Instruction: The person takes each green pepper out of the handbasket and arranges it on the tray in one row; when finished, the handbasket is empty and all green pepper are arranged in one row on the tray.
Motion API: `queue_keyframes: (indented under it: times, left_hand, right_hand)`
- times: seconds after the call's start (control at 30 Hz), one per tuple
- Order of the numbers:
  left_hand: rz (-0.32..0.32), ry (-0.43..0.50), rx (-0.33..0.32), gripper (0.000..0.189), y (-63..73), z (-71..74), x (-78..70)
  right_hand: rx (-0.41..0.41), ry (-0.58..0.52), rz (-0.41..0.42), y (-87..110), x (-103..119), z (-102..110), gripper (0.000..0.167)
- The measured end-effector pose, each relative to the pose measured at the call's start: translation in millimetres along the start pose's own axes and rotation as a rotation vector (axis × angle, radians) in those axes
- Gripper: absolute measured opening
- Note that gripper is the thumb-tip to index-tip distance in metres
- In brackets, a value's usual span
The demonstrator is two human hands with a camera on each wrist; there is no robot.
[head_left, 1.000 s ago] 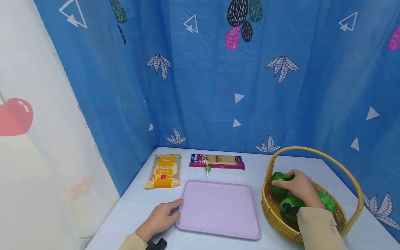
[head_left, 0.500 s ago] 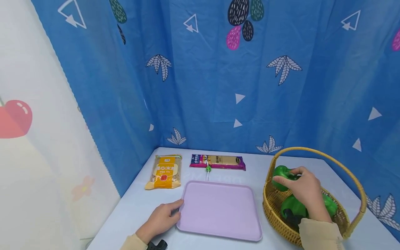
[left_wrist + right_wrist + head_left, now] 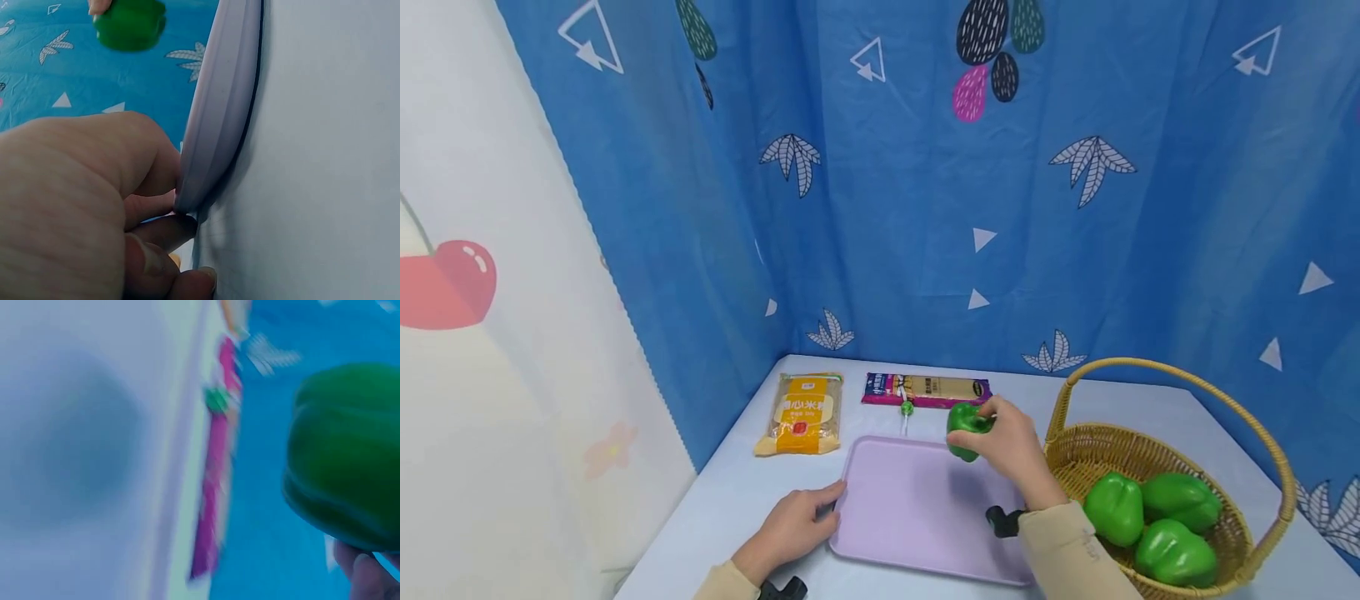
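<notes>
My right hand (image 3: 1011, 446) holds a green bell pepper (image 3: 967, 431) above the far right part of a lilac tray (image 3: 895, 500). In the right wrist view the pepper (image 3: 350, 456) fills the right side, with fingertips (image 3: 369, 575) at its lower end; its shadow falls on the tray. My left hand (image 3: 793, 525) rests at the tray's left edge. The left wrist view has its fingers (image 3: 153, 162) against the tray's rim (image 3: 219, 106), the index fingertip hidden behind it. Several green bell peppers (image 3: 1115, 508) lie in a wicker basket (image 3: 1090, 442) at the right.
Behind the tray lie a purple-and-tan packet (image 3: 928, 390) and a green lollipop (image 3: 907, 408). A yellow-labelled clear bag (image 3: 801, 414) lies at the back left. The basket's tall handle (image 3: 1187, 375) arches over it. A blue curtain (image 3: 902, 208) hangs behind the white table (image 3: 715, 500).
My right hand has lifted one bell pepper out of the basket and carried it left, over the tray. My left hand has stayed at the tray's edge.
</notes>
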State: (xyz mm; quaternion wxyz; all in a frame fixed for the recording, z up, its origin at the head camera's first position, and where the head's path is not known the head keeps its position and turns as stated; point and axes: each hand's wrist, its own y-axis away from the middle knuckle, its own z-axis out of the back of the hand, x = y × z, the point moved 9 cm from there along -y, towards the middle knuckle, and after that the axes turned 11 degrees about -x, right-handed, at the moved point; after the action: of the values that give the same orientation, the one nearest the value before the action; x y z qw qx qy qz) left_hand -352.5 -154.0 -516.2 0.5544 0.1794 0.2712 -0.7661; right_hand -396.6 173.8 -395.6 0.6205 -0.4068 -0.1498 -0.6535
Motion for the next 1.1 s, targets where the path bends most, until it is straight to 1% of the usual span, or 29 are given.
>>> queue_keyframes:
  times: [0.13,0.23,0.33,0.4,0.5,0.6,0.8,0.97,1.1]
  left_hand:
    - [-0.011,0.002,-0.006,0.053,0.2,0.2,-0.9]
    - [-0.023,-0.003,-0.015,0.052,0.2,-0.1,-1.5]
    - [-0.022,0.003,-0.011,0.052,0.1,-1.1,-1.2]
    - [-0.033,0.004,-0.010,0.051,0.5,-1.2,-2.0]
    - [-0.042,0.015,-0.011,0.051,0.7,-0.7,-3.2]
    - [-0.049,0.016,-0.011,0.050,0.5,-0.6,-4.3]
    - [-0.056,0.016,-0.001,0.050,-1.9,-4.7,-8.1]
    - [-0.031,0.019,0.012,0.052,-1.2,-3.1,-4.5]
    - [-0.008,0.027,0.016,0.052,0.6,-1.3,-0.3]
  right_hand:
    - [0.023,0.008,0.064,-2.7,25,-50,0.075]
    - [0.039,0.007,0.088,-2.6,40,-81,0.070]
    - [0.058,0.000,0.113,-1.4,53,-105,0.068]
    - [0.080,-0.004,0.128,0.2,59,-119,0.067]
    - [0.100,-0.012,0.149,2.5,67,-137,0.068]
    - [0.101,-0.003,0.166,4.2,70,-149,0.067]
    - [0.083,0.038,0.177,3.5,66,-156,0.061]
    - [0.115,0.027,0.196,4.2,70,-163,0.061]
    - [0.135,-0.001,0.190,6.1,73,-167,0.062]
